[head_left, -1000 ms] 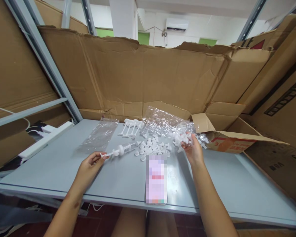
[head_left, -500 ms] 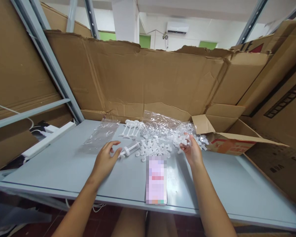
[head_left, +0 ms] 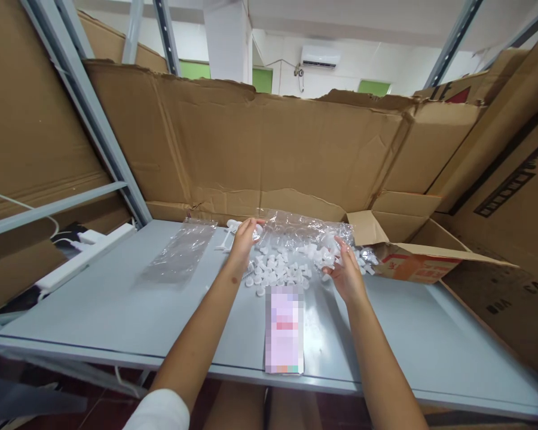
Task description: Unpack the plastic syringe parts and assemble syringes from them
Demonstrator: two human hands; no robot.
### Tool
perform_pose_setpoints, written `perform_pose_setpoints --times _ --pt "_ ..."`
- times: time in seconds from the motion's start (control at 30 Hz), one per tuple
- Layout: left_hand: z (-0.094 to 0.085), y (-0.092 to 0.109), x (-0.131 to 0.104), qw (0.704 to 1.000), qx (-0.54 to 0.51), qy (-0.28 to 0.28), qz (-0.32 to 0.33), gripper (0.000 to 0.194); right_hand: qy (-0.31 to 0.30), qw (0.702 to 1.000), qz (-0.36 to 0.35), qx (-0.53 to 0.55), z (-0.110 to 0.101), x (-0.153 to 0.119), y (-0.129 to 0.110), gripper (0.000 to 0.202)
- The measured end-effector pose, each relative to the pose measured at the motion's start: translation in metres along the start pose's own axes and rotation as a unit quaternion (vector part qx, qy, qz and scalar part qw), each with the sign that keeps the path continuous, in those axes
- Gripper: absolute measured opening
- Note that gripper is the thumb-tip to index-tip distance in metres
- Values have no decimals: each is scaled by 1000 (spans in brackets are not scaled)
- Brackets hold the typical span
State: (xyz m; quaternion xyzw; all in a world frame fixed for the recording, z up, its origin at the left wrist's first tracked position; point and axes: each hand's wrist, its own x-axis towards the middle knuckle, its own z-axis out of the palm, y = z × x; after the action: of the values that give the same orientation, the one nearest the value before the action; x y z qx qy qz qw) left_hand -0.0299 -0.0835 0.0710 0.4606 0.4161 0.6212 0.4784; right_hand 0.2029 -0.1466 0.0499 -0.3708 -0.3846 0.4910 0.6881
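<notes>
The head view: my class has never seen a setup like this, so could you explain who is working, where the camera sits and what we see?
There is no robot here. A person works with two bare hands, and a camera worn on the head looks forward and down at them.

On the grey table lie a pile of small white pieces, a flat clear bag, crumpled clear plastic and a phone-like rectangle with a pixelated face. An open carton sits on the right.

The left hand is by the crumpled plastic, partly hiding some long white parts. The right hand is at more white pieces beside the plastic. Whether either hand grips anything is unclear.
</notes>
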Motion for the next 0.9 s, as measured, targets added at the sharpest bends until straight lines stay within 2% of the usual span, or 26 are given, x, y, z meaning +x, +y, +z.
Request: perform_pose_setpoints --times 0.13,0.27,0.47,0.7,0.8,0.9 --pt "1 -24 0 995 -80 4 -59 32 11 999 -16 -26 -2 1 0 42" --pt "-2 -37 -4 991 -103 -2 -83 19 9 998 -47 -29 -6 3 0 50" --pt "2 -41 -9 965 -193 -63 -167 12 7 994 -104 40 -3 1 -2 44" --pt "11 -47 -16 930 -265 -88 -241 14 7 989 -128 68 1 1 1 26" --pt "13 -44 -20 919 -272 -97 -268 13 24 990 -127 53 1 0 1 27" --pt "14 -42 -24 908 -285 -107 -287 15 16 993 -115 26 4 -3 -2 34"
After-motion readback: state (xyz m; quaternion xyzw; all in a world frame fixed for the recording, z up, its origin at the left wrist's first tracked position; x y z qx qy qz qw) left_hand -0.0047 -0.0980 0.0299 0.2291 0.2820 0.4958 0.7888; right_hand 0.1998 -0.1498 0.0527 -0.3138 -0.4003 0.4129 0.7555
